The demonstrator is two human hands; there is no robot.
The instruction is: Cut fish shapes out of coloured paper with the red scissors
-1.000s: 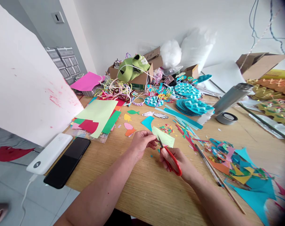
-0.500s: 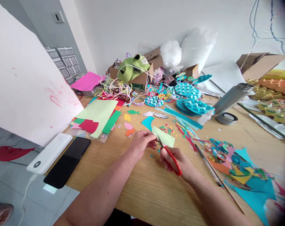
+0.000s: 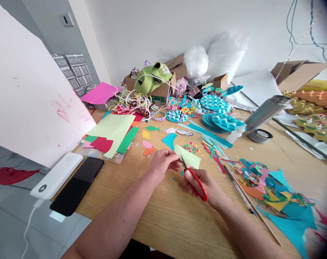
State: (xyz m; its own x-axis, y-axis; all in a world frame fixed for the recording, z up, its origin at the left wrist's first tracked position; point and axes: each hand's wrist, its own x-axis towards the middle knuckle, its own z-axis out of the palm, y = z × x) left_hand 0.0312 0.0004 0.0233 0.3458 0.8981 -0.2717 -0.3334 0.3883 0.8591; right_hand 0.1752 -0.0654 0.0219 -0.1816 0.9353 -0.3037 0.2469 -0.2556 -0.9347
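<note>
My left hand [image 3: 165, 163] pinches the left end of a pale green piece of paper [image 3: 190, 157] that has faint drawn outlines on it. In my right hand [image 3: 200, 183] are red-handled scissors [image 3: 200, 189], their blades touching the paper close to my left fingertips. Beyond my hands lie cut paper fish: a green one [image 3: 153, 128], a yellow one [image 3: 146, 135] and an orange one [image 3: 149, 151]. Two fish with black outlines [image 3: 184, 132] rest near a blue paper scrap [image 3: 169, 140]. Small bits of coloured paper [image 3: 192, 147] are scattered just behind the pale green piece.
Coloured sheets [image 3: 112, 131] are stacked at left, with a phone [image 3: 77, 187] and a white power bank [image 3: 57, 176] at the table edge. At right are a paper scrap heap [image 3: 274, 190], a pen [image 3: 239, 190], a metal flask [image 3: 268, 113] and blue wavy discs [image 3: 223, 122].
Almost nothing differs. Both hands, the scissors and the pale green paper keep nearly the same position. At lower left, an object on the floor has gone out of view.
</note>
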